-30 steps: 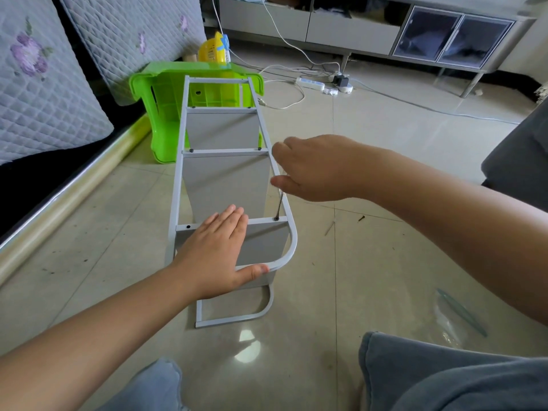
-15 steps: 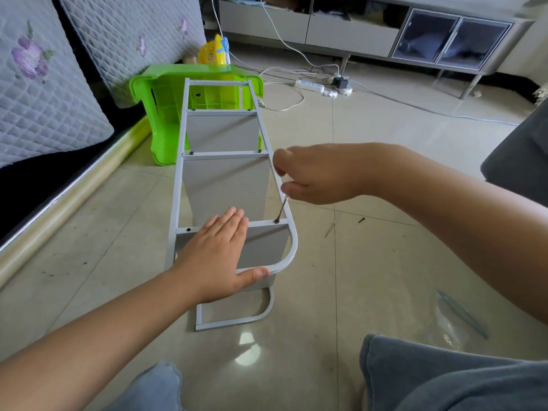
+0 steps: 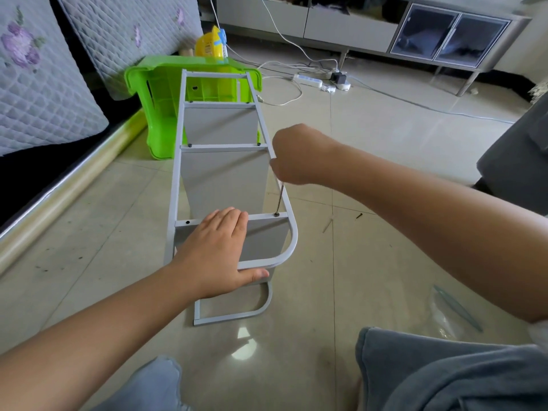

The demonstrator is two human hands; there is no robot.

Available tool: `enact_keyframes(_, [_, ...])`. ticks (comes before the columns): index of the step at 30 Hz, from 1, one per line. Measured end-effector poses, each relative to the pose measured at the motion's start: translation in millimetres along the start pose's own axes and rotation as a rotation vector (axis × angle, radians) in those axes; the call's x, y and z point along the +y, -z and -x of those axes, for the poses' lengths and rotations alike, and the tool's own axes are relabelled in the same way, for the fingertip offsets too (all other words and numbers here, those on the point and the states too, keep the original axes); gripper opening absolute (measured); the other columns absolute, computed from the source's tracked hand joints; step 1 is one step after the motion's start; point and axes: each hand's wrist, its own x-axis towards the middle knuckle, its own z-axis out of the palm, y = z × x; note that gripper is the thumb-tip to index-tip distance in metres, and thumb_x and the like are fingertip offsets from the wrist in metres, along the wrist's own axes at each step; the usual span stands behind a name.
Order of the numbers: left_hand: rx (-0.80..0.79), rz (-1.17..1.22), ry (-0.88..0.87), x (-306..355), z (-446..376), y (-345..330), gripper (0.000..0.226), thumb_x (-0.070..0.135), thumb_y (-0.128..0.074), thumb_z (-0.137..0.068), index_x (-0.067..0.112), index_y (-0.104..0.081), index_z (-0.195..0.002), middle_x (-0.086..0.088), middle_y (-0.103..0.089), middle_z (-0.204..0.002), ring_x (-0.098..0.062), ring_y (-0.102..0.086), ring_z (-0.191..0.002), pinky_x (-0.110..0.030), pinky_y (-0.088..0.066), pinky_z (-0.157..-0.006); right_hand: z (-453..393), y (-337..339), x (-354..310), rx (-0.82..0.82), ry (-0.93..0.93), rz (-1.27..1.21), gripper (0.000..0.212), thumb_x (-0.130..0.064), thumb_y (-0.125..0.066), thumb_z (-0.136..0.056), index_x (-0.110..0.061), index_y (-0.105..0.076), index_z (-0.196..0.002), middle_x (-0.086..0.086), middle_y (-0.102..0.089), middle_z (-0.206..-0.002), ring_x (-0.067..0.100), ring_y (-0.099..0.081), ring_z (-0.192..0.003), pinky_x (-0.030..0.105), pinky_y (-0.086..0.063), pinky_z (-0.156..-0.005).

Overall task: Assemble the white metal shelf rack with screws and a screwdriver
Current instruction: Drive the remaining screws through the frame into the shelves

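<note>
White shelf rack (image 3: 225,179) with grey panels and dark screw heads, bright green plastic bin (image 3: 157,93), yellow basket (image 3: 209,48), grey diamond-quilted cushions (image 3: 44,93) with purple flowers, glossy beige floor tiles (image 3: 385,137), white power strip (image 3: 308,80).

Matt painted-metal rack (image 3: 178,179), glossy floor tiles (image 3: 370,262)

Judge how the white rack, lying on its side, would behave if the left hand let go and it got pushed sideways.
The rack looks stiff: metal tubing with panels screwed in. It probably slides easily, since thin rails rest on glossy floor tile. It may tip, being narrow on edge; the left hand presses on it while the right hand drives the screwdriver.
</note>
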Motion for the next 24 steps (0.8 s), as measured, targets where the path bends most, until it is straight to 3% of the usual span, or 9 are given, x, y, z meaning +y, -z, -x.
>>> enact_keyframes(2, [0.005, -0.008, 0.0, -1, -1, -1, 0.119, 0.076, 0.013, -0.051, 0.007, -0.002, -0.147, -0.004, -0.01, -0.152, -0.021, -0.009, -0.141, -0.032, -0.001, -0.116, 7, 3, 2, -0.031, 0.074, 0.031, 0.024, -0.019, -0.034, -0.099, -0.004, -0.052, -0.095, 0.007, -0.055, -0.1, 0.027, -0.052, -0.1, 0.026, -0.036, -0.074])
enact_keyframes(4, [0.012, -0.008, 0.0, -2, -2, -2, 0.119, 0.076, 0.013, -0.051, 0.006, -0.002, -0.147, -0.005, -0.009, -0.152, -0.021, -0.008, -0.142, -0.032, 0.0, -0.116, 18, 8, 11, -0.108, 0.123, 0.079, 0.026, -0.017, -0.033, -0.099, -0.001, -0.045, -0.115, 0.006, -0.049, -0.101, 0.023, -0.047, -0.086, 0.026, -0.033, -0.069])
enact_keyframes(6, [0.002, -0.001, 0.004, -1, -2, -1, 0.119, 0.076, 0.013, -0.051, 0.006, -0.001, -0.147, -0.005, -0.007, -0.153, -0.021, -0.006, -0.142, -0.032, 0.001, -0.116, 23, 10, 20, -0.179, 0.174, 0.127, 0.013, -0.012, -0.035, -0.098, -0.005, -0.042, -0.107, 0.001, -0.039, -0.085, 0.015, -0.038, -0.067, 0.026, -0.031, -0.056])
enact_keyframes(8, [-0.01, 0.002, 0.008, -1, -2, -1, 0.12, 0.076, 0.013, -0.05, 0.006, 0.0, -0.147, -0.006, -0.005, -0.154, -0.021, -0.004, -0.143, -0.032, 0.001, -0.116, 25, 9, 22, -0.184, 0.21, 0.164, 0.006, -0.01, -0.039, -0.096, -0.01, -0.036, -0.091, -0.001, -0.037, -0.075, 0.016, -0.038, -0.064, 0.025, -0.03, -0.053])
enact_keyframes(12, [0.004, -0.001, 0.006, 0, -1, 0, 0.12, 0.075, 0.013, -0.05, 0.005, -0.001, -0.147, -0.006, -0.006, -0.154, -0.021, -0.006, -0.142, -0.032, 0.001, -0.116, 25, 12, 11, -0.066, 0.3, 0.315, 0.022, -0.022, -0.039, -0.098, -0.007, -0.054, -0.103, 0.006, -0.052, -0.087, 0.026, -0.052, -0.086, 0.032, -0.041, -0.071])
enact_keyframes(14, [0.016, 0.001, -0.007, 0, -1, 0, 0.12, 0.075, 0.012, -0.05, 0.006, -0.003, -0.147, -0.005, -0.008, -0.153, -0.021, -0.008, -0.142, -0.031, 0.001, -0.116, 22, 15, 7, -0.051, 0.302, 0.348, 0.03, -0.025, -0.035, -0.1, -0.006, -0.057, -0.106, 0.007, -0.054, -0.089, 0.026, -0.05, -0.085, 0.032, -0.042, -0.073])
enact_keyframes(18, [0.007, 0.011, 0.002, -2, -1, 2, 0.119, 0.076, 0.01, -0.052, 0.005, -0.005, -0.147, -0.007, -0.013, -0.152, -0.022, -0.012, -0.141, -0.031, -0.003, -0.116, 14, 10, 9, -0.065, 0.17, 0.291, 0.036, -0.019, -0.033, -0.099, -0.008, -0.039, -0.065, -0.002, -0.034, -0.063, 0.02, -0.04, -0.065, 0.033, -0.041, -0.071])
enact_keyframes(22, [0.114, 0.037, -0.017, -3, -2, -3, 0.111, 0.076, -0.01, -0.065, -0.004, -0.037, -0.136, -0.017, -0.045, -0.135, -0.031, -0.042, -0.126, -0.038, -0.026, -0.111, 6, 6, 10, -0.09, -0.015, 0.135, 0.038, -0.009, -0.035, -0.096, -0.01, -0.033, -0.059, 0.001, -0.033, -0.062, 0.011, -0.03, -0.053, 0.02, -0.029, -0.049])
enact_keyframes(24, [0.15, 0.017, -0.035, -2, -2, -12, 0.101, 0.074, -0.022, -0.071, -0.006, -0.052, -0.123, -0.016, -0.058, -0.117, -0.032, -0.057, -0.108, -0.042, -0.041, -0.099, 1, 1, 11, -0.092, -0.089, 0.076, 0.038, -0.007, -0.038, -0.096, -0.01, -0.032, -0.058, 0.002, -0.034, -0.063, 0.013, -0.033, -0.054, 0.019, -0.027, -0.048])
